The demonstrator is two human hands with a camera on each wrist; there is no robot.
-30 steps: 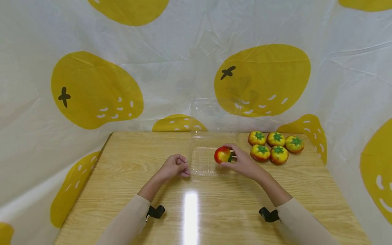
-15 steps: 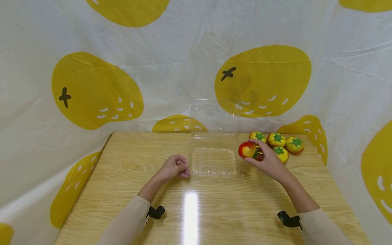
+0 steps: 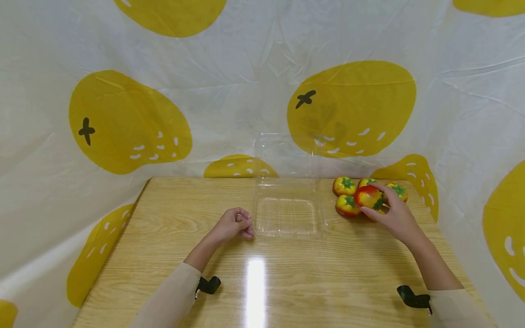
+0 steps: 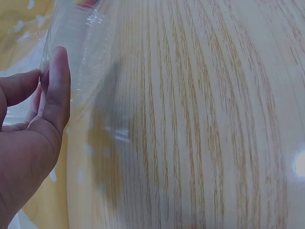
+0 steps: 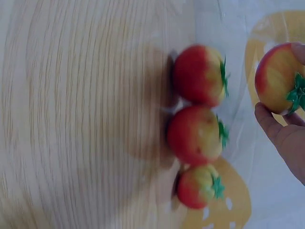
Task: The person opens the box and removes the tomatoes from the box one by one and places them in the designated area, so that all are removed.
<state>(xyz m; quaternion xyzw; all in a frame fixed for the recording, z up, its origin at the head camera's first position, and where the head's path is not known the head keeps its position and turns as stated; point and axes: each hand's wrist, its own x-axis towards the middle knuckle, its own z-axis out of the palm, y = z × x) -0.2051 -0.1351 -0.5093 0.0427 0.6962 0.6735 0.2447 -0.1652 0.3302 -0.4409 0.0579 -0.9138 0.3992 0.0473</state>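
My right hand [image 3: 397, 218] holds a red and yellow tomato [image 3: 368, 197] with a green star-shaped stalk, thumb and fingers gripping its sides. It hangs above a group of similar tomatoes [image 3: 347, 207] at the back right of the table, overlapping some of them in the head view. In the right wrist view the held tomato [image 5: 274, 78] is at the right edge. A clear plastic clamshell container [image 3: 287, 199] stands with its lid up at the table's middle. At its left front, my left hand [image 3: 233, 225] pinches the thin plastic edge [image 4: 46, 59] between thumb and fingers.
The wooden table [image 3: 295, 282] ends at the back against a white curtain [image 3: 229, 100] printed with big yellow fruit. The lid [image 3: 287, 155] leans back toward this curtain. Three tomatoes [image 5: 195, 136] line up in the right wrist view.
The right hand has carried the tomato rightward, from over the container to over the group of tomatoes. The left hand and the container have stayed put.
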